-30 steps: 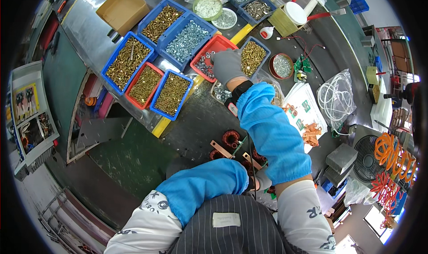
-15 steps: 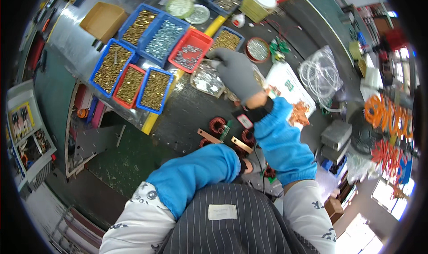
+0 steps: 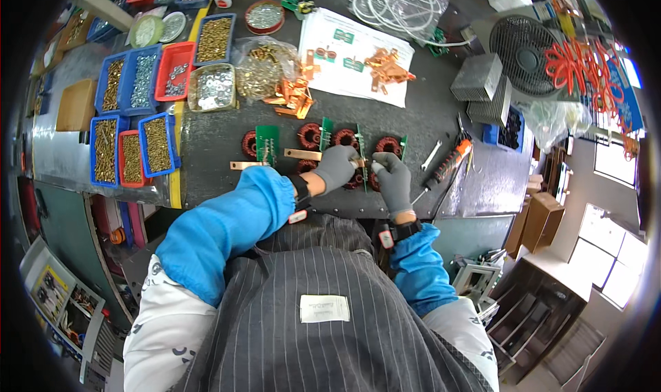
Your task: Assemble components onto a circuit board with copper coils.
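Note:
Both my hands wear grey gloves and work at a green circuit board [image 3: 361, 144] with dark red wire-wound ring coils [image 3: 346, 136]. My left hand [image 3: 337, 166] is closed at the board's left side, its fingertips by a small coppery piece. My right hand [image 3: 394, 184] pinches at the right side, a shiny bit at its fingertips too small to name. Left of my hands stand more boards [image 3: 267, 144] with coils [image 3: 310, 136]. Flat copper bars [image 3: 303, 154] reach out from these boards. Another coil [image 3: 389, 145] and board stand just beyond my right hand.
A screwdriver [image 3: 451, 163] and a wrench [image 3: 432, 155] lie to the right. Copper pieces [image 3: 292, 99] and a printed sheet [image 3: 330, 34] lie farther back. Blue and red bins [image 3: 156, 144] of hardware fill the left. Heat sinks [image 3: 477, 77] and a fan [image 3: 527, 55] stand at back right.
My right hand has come back from the hardware trays to the circuit board. My left hand, mostly hidden before, now shows at the board. The view has turned.

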`<control>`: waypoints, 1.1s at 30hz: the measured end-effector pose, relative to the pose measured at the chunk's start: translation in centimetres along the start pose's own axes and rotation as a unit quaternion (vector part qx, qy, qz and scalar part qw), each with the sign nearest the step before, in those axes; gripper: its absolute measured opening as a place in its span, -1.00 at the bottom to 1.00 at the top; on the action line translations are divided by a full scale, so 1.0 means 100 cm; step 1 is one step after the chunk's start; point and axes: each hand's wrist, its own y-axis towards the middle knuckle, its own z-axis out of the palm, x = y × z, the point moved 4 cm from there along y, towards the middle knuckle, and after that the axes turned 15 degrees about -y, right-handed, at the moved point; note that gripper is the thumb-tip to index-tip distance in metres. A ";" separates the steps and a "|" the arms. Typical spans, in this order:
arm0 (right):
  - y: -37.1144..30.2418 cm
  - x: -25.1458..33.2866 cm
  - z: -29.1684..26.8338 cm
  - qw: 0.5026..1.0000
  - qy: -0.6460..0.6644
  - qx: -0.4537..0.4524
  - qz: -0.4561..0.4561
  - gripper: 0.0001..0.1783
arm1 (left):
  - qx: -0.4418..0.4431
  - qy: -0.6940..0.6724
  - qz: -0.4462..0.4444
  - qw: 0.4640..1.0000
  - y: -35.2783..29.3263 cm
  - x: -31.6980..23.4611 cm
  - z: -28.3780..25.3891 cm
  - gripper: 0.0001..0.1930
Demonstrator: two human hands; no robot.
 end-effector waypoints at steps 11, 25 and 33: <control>0.009 -0.024 0.024 0.992 0.126 0.002 -0.007 -0.76 | -0.015 0.030 0.027 0.999 -0.002 -0.003 0.003 -0.82; 0.016 -0.026 0.025 0.996 0.080 0.023 -0.042 -0.77 | 0.007 0.024 -0.034 0.999 -0.002 -0.007 0.001 -0.80; 0.014 -0.022 0.024 0.997 0.029 -0.004 -0.072 -0.77 | 0.004 0.016 -0.026 1.000 -0.003 -0.009 0.001 -0.80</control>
